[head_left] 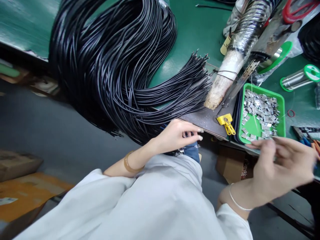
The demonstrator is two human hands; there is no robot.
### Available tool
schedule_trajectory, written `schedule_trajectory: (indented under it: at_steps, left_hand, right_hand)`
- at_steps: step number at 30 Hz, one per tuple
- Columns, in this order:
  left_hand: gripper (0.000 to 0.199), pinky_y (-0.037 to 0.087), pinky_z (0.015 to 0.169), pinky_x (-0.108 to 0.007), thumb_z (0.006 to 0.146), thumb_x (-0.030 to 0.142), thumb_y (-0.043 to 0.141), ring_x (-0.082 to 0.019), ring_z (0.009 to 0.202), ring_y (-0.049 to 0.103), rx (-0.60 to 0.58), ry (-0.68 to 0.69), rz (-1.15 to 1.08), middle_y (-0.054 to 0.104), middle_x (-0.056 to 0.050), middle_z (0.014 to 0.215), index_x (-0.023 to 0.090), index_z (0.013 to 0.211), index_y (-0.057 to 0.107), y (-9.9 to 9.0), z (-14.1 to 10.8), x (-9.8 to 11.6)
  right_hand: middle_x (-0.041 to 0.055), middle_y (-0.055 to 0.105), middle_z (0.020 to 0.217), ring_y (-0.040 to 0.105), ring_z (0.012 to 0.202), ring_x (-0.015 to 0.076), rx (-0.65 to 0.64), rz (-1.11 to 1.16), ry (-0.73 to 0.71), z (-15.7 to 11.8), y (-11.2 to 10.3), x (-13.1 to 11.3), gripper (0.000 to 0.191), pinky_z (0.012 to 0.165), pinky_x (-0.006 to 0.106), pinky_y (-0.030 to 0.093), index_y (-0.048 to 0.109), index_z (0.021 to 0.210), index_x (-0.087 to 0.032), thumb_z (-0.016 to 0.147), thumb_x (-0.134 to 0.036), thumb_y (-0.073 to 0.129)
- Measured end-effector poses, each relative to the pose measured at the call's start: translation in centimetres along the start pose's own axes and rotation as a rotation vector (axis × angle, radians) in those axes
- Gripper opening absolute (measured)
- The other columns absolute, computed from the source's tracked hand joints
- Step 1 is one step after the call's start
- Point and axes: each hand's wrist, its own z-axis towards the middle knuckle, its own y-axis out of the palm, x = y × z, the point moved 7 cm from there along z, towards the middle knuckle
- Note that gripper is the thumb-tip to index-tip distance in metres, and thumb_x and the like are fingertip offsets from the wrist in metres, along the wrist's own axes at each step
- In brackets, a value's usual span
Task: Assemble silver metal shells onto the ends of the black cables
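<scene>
A big bundle of black cables (110, 66) lies over the green table, its stripped ends fanned out toward the center. Just below the cables, at the table's edge, is my left hand (178, 135), its fingers stretched forward and slightly apart, with nothing visible between them. My right hand (282, 163), a little blurred, hovers at the near edge of a green tray (282, 116) of small metal connectors (262, 108). Its fingers are bent with the thumb raised; whether a small piece is between them cannot be made out. A yellow clip (226, 123) sits left of the tray.
A foil-wrapped duct (225, 73) slants down to a dark board (200, 120). Solder wire spools (297, 80), red-handled scissors (297, 11) and pliers (300, 133) lie to the right. Cardboard boxes (231, 163) stand below the table.
</scene>
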Motion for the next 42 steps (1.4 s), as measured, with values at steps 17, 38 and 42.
schedule_trajectory:
  at_steps: [17, 38, 42]
  left_hand:
    - [0.026, 0.049, 0.076, -0.03, 0.098, 0.024, 0.056, -0.017, 0.08, 0.063, 0.579, 0.058, 0.46, 0.067, -0.005, 0.086, 0.014, 0.111, 0.075, -7.2, 1.7, -2.5]
    - [0.039, 0.025, 0.039, -0.018, 0.084, 0.038, 0.077, -0.001, 0.039, 0.038, -0.017, -0.265, -0.893, 0.069, -0.001, 0.062, 0.009, 0.109, 0.072, 2.9, 2.2, -0.8]
    - [0.027, 0.036, 0.049, -0.018, 0.085, 0.03, 0.075, -0.004, 0.047, 0.047, 0.054, -0.284, -0.799, 0.058, 0.003, 0.051, 0.007, 0.099, 0.077, 3.0, 1.9, -1.1]
  right_hand:
    - [0.0021, 0.076, 0.087, 0.065, 0.066, 0.0103, -0.754, -0.384, -0.235, 5.8, 7.6, 6.4, 0.02, 0.066, 0.027, 0.045, 0.065, 0.068, -0.02, 0.068, -0.01, 0.084]
    - [0.0009, 0.07, 0.079, 0.06, 0.061, 0.0108, -0.233, -0.065, -0.06, 3.0, 3.9, 2.4, 0.01, 0.056, 0.026, 0.047, 0.068, 0.078, -0.019, 0.08, -0.024, 0.076]
    - [0.002, 0.071, 0.087, 0.07, 0.072, 0.0162, -0.104, 0.146, -0.005, 0.1, 4.0, -1.5, 0.013, 0.06, 0.03, 0.057, 0.066, 0.081, -0.019, 0.084, -0.027, 0.076]
